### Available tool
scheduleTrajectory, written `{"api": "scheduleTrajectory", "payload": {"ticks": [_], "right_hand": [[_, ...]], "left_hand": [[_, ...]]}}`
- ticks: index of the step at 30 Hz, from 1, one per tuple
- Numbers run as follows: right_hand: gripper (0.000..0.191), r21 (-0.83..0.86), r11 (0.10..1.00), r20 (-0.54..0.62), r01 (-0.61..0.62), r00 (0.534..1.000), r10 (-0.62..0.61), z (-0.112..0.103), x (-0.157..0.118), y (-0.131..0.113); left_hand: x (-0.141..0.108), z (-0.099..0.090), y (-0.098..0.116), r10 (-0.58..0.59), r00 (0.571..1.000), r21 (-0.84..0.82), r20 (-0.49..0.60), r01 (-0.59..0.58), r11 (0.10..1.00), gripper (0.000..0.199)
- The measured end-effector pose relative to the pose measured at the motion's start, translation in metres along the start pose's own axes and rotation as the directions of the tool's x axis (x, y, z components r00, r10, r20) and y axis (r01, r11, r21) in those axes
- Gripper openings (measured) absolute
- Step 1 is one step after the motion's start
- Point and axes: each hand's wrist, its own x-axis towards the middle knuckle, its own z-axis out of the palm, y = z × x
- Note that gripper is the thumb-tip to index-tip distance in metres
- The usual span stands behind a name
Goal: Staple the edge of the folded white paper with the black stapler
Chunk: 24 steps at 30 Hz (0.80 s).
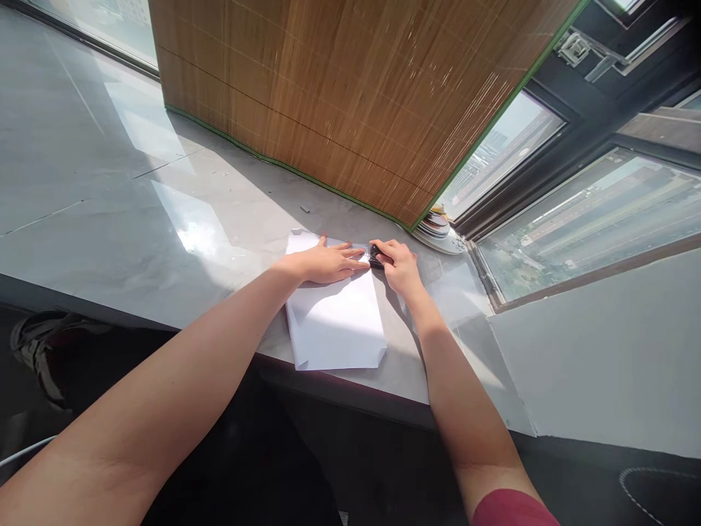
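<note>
Paper (339, 329) sits center-frame under flat left hand (331, 264); I see right hand (402, 267) clutching black gadget (375, 257) at the paper's corner.

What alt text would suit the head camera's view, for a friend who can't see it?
A person's left hand lies flat on white paper while the right hand grips a small black object at its far right corner. Behind the sunlit grey surface stands a brown slatted screen.
</note>
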Motion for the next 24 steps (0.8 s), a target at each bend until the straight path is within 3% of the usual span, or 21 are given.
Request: {"api": "scheduleTrajectory", "payload": {"ticks": [9,18,24], "right_hand": [[0.048,-0.046,0.999,0.021,-0.007,1.0,0.008,0.0,-0.001,-0.002],[0.045,-0.226,0.974,0.035,0.017,0.999,-0.009,0.006,-0.003,-0.01],[0.042,-0.207,0.978,0.03,0.034,0.999,-0.029,0.008,-0.004,-0.015]], "left_hand": [[0.002,0.003,-0.004,0.011,1.0,-0.035,-0.016,-0.011,0.999,0.051],[0.004,0.003,-0.005,0.001,1.0,-0.087,-0.026,-0.003,0.996,0.048],[0.003,0.001,-0.005,0.009,1.0,-0.038,-0.006,-0.009,0.999,0.05]]}}
